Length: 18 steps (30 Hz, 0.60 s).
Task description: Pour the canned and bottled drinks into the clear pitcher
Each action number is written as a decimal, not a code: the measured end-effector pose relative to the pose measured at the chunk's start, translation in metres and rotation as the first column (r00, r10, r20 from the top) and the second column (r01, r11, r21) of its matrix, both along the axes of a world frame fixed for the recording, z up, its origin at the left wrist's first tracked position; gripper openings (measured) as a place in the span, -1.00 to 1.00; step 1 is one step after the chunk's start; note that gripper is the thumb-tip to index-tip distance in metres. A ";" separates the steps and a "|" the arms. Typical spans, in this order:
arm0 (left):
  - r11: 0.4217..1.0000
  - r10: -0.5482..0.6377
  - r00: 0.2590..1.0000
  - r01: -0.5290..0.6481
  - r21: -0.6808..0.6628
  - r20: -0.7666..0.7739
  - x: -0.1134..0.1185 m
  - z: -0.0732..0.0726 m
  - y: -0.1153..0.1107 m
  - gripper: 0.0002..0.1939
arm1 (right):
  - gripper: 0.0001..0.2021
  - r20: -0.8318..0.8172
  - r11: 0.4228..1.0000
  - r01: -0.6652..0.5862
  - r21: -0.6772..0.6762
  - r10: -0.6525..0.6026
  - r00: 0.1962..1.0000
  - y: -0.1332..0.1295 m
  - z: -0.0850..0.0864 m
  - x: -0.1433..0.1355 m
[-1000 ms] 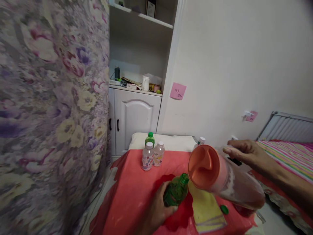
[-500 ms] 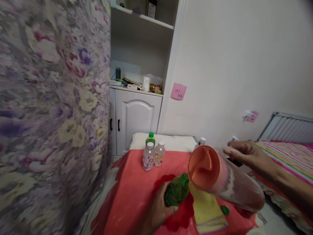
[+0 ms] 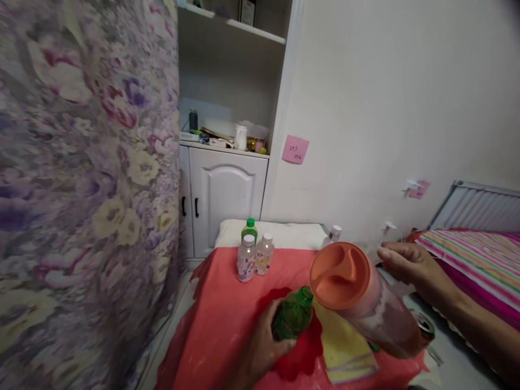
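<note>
My left hand (image 3: 264,344) is wrapped around a green bottle (image 3: 293,317), which has no cap on it and leans slightly right. Tilted toward that bottle is a clear pitcher (image 3: 385,319) with an orange lid (image 3: 340,275) and brownish liquid inside. The lid is close beside the bottle's mouth; no stream of liquid can be made out. My right hand (image 3: 406,262) is closed at the pitcher's upper right side, around what seems to be its clear handle. Below the bottle lies a red scalloped dish or mat (image 3: 294,360). A folded yellow cloth (image 3: 347,349) is under the pitcher.
Two clear bottles with white caps (image 3: 246,260) and a green-capped bottle (image 3: 249,230) stand at the table's back left. Another white-capped bottle (image 3: 335,233) is behind the pitcher. An open can (image 3: 424,327) stands at the right. A floral curtain (image 3: 89,189) hangs left.
The pitcher has tipped back a little toward upright, its lid turning more upward and its base swinging left. The can at the right has come into clearer view. My left hand stays almost still.
</note>
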<state>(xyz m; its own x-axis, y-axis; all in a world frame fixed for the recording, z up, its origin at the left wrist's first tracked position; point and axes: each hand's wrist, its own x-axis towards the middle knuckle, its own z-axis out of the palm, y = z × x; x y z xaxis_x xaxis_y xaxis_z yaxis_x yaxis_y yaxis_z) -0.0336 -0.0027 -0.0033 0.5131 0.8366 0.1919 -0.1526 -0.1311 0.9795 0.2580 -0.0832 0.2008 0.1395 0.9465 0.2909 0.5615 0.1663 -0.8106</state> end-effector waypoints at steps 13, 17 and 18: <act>0.996 0.084 0.993 -0.081 0.036 -0.087 0.006 -0.008 0.004 -0.26 | -0.47 -0.406 0.983 0.166 0.081 -0.120 0.906 -0.003 -0.050 0.009; 0.993 0.086 0.996 -0.088 -0.074 -0.038 0.007 0.001 0.003 -0.27 | -0.50 -0.468 0.943 0.296 0.155 -0.193 0.862 -0.003 -0.065 0.014; 0.990 0.092 0.995 -0.094 -0.104 -0.025 0.007 0.001 0.004 -0.28 | -0.49 -0.458 0.938 0.304 0.169 -0.198 0.867 -0.002 -0.070 0.016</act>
